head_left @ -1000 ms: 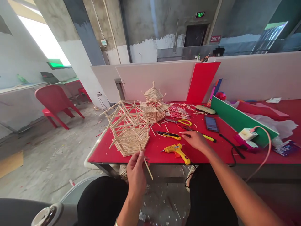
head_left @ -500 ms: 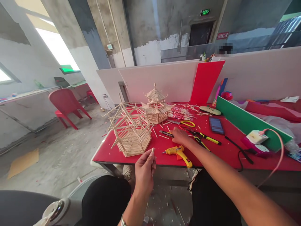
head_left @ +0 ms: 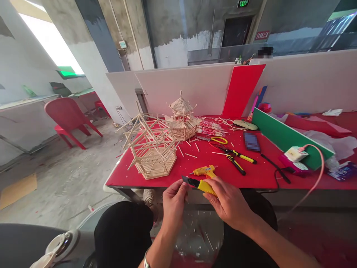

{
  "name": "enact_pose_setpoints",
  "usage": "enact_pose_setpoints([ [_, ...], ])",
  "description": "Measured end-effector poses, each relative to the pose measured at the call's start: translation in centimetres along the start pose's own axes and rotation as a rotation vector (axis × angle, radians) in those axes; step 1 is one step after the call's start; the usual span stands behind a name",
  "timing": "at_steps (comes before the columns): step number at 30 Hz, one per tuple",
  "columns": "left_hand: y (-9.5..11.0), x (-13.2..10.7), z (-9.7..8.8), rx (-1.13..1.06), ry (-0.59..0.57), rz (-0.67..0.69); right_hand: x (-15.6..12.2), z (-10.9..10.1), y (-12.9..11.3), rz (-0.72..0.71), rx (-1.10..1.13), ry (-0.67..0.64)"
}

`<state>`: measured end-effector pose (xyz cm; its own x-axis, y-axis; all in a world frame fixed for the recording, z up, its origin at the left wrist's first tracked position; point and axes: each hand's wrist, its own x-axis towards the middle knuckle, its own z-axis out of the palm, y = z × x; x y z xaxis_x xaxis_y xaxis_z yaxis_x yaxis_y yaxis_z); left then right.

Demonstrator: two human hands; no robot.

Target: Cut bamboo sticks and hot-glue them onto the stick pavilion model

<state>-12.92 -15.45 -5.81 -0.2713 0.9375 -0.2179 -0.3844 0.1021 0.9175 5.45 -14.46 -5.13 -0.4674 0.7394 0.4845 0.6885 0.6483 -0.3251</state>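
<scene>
Yellow-handled and black-nosed, a utility knife (head_left: 206, 187) is gripped in my right hand (head_left: 231, 203). Its blade end reaches the fingertips of my left hand (head_left: 173, 199), which is pinched closed over the table's front edge. The short wooden stick in that pinch is almost wholly hidden by fingers and blade. Just beyond the knife lies a yellow glue gun (head_left: 205, 171), partly covered. To the left stands an open stick-built frame (head_left: 154, 160) with a polygonal slatted base. Behind it is a tiered stick pavilion (head_left: 182, 123) with a pointed roof.
Pliers (head_left: 237, 163) and yellow-handled scissors (head_left: 219, 140) lie on the red table (head_left: 264, 175) among loose sticks. Farther right are a phone (head_left: 251, 141), a green board (head_left: 290, 137) and a white plug adapter (head_left: 296, 153) with a pink cable. A red chair (head_left: 71, 115) stands left.
My right hand has picked up the utility knife from the table and brought it back toward me, its blade to my left fingertips. My left hand keeps its pinch. The view has shifted slightly.
</scene>
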Motion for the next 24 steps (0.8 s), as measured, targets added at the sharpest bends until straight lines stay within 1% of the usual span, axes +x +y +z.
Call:
enact_pose_setpoints([
  [3, -0.2, -1.3, -0.2, 0.027, -0.019, 0.020, -0.4, 0.1, -0.9, -0.013, -0.038, -0.032],
  [5, -0.1, -2.1, -0.5, 0.046, -0.020, 0.044, -0.4, 0.1, -1.2, -0.031, -0.060, -0.030],
  [10, 0.5, -4.1, -1.3, 0.117, 0.011, 0.132, -1.1, 0.1, -1.3, -0.114, -0.157, 0.014],
  [13, 0.8, -5.2, -1.1, 0.163, 0.024, 0.191, -1.6, -0.1, -0.7, -0.191, -0.248, 0.078],
  [15, 0.8, -5.8, -0.6, 0.163, 0.010, 0.191, -2.0, -0.3, -0.4, -0.231, -0.301, 0.110],
  [17, 0.8, -6.4, -0.1, 0.131, -0.002, 0.158, -2.3, -0.6, -0.1, -0.255, -0.348, 0.127],
  [19, 0.9, -7.0, -0.1, 0.093, -0.019, 0.115, -2.5, -1.3, 0.5, -0.278, -0.377, 0.123],
  [20, 0.9, -7.3, -0.3, 0.082, -0.024, 0.098, -2.6, -2.0, 1.1, -0.249, -0.391, 0.122],
  [21, 1.0, -7.6, -0.7, 0.080, -0.023, 0.087, -2.5, -2.9, 1.9, -0.171, -0.420, 0.136],
  [22, 1.1, -7.9, -1.2, 0.079, -0.010, 0.080, -2.4, -4.0, 2.9, -0.057, -0.460, 0.162],
  [24, 1.3, -8.4, -2.3, 0.093, 0.058, 0.077, -2.0, -6.6, 5.1, 0.280, -0.608, 0.312],
])
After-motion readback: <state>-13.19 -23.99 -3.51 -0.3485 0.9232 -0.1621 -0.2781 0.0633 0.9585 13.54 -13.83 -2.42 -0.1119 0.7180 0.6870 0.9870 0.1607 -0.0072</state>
